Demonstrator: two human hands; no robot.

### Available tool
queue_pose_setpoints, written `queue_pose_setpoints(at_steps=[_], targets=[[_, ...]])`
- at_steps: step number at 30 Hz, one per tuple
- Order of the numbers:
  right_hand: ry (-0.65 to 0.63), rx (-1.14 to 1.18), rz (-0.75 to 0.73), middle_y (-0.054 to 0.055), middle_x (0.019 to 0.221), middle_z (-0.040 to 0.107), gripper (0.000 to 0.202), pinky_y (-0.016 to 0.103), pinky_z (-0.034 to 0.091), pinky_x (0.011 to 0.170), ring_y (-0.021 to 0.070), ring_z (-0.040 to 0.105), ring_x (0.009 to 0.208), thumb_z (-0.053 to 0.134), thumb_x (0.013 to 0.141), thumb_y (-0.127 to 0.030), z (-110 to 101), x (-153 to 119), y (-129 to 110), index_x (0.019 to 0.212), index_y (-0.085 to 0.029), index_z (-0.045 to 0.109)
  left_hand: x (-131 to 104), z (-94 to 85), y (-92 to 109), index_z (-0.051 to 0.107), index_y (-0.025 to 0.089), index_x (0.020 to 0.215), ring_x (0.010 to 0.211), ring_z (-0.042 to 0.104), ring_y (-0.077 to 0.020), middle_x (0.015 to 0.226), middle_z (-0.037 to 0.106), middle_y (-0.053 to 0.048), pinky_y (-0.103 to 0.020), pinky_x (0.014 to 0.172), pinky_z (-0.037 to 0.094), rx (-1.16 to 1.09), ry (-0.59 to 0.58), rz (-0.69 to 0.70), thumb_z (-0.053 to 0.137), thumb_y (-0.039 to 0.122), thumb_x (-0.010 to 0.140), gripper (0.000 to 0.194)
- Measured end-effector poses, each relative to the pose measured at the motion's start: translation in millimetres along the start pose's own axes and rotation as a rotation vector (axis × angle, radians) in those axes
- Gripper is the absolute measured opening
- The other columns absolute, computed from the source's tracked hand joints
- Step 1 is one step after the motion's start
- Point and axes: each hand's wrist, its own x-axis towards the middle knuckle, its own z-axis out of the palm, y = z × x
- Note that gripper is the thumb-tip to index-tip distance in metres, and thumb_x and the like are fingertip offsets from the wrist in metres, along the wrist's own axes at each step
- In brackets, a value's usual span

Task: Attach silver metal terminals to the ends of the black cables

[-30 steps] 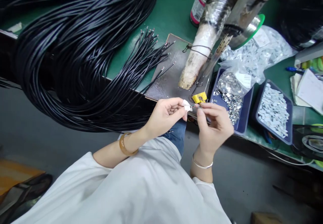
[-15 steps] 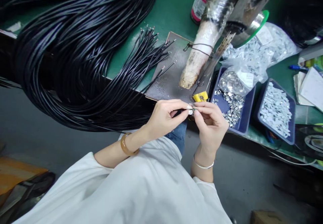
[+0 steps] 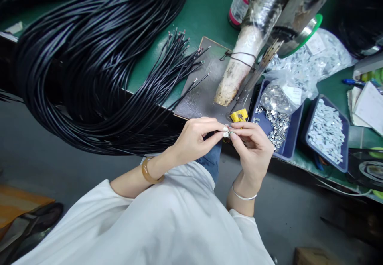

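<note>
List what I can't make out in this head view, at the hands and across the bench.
- Tiny piece between left hand and right hand: head view, fingertips cover it; too small to identify.
- Black cables: head view, cut off by the left and top edges.
- Blue tray: head view, its far part is hidden by the plastic bag.
- Bottle: head view, top cut off by the edge; label print too small.

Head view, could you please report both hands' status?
Left hand, right hand: pinching, close together. Tiny piece between them, mostly hidden. Yellow item just beyond, not blocking.
</note>
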Motion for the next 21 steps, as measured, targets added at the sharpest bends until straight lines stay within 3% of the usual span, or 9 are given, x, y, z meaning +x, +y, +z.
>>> queue_pose_setpoints(at_steps=[6,9,13,15,18,21], targets=[[-0.017,0.019,-0.004,0.001,0.097,0.074,0.014,0.028,0.064,0.072,0.0143,0.072,0.09,0.072,0.084,-0.013,-2,0,2,0.091,-0.025,0.074,0,0.5,1,0.075,0.01,0.088,0.052,0.043,-0.0069,0.069,0.067,-0.001,-0.021,0.051,0.036,-0.082,0.0,-0.085,0.066,0.018,0.09,0.012],[-0.022,-0.077,-0.03,0.002,0.097,0.074,0.011,0.031,0.064,0.075,0.0155,0.072,0.09,0.071,0.085,-0.014,-2,-1,0,0.091,-0.024,0.073,-1,0.3,-2,0.075,0.011,0.09,0.06,0.052,-0.0095,0.072,0.07,-0.003,-0.023,0.061,0.042,0.039,-0.013,0.026,0.062,0.016,0.092,0.014],[0.01,-0.34,-0.172,0.003,0.103,0.074,0.017,0.036,0.061,0.091,0.0161,0.071,0.097,0.068,0.086,-0.009,2,-3,-4,0.095,-0.024,0.072,-5,5.1,-6,0.073,0.012,0.092,0.07,0.057,-0.0151,0.078,0.072,-0.006,-0.029,0.071,0.044,0.347,0.005,0.165,0.052,0.016,0.098,0.023],[0.074,-0.283,-0.149,0.003,0.103,0.074,0.018,0.036,0.061,0.092,0.0164,0.072,0.098,0.068,0.085,-0.009,7,-4,-4,0.094,-0.024,0.072,-8,10.0,-6,0.071,0.012,0.092,0.07,0.057,-0.0157,0.079,0.072,-0.007,-0.031,0.072,0.043,0.403,0.066,0.197,0.05,0.015,0.098,0.022],[0.112,0.061,-0.01,0.002,0.102,0.071,0.01,0.036,0.064,0.086,0.0169,0.074,0.093,0.069,0.086,-0.013,16,-5,1,0.087,-0.023,0.07,-11,15.7,-2,0.069,0.013,0.092,0.069,0.057,-0.0134,0.08,0.072,-0.006,-0.028,0.072,0.044,0.226,0.127,0.158,0.053,0.014,0.097,0.017],[0.16,0.183,0.019,0.001,0.103,0.071,0.007,0.037,0.064,0.086,0.0172,0.075,0.093,0.069,0.086,-0.015,24,-6,5,0.086,-0.022,0.07,-10,15.0,4,0.065,0.014,0.088,0.063,0.054,-0.0094,0.071,0.065,-0.001,-0.023,0.064,0.044,-0.182,0.08,-0.148,0.055,0.021,0.097,0.015]])
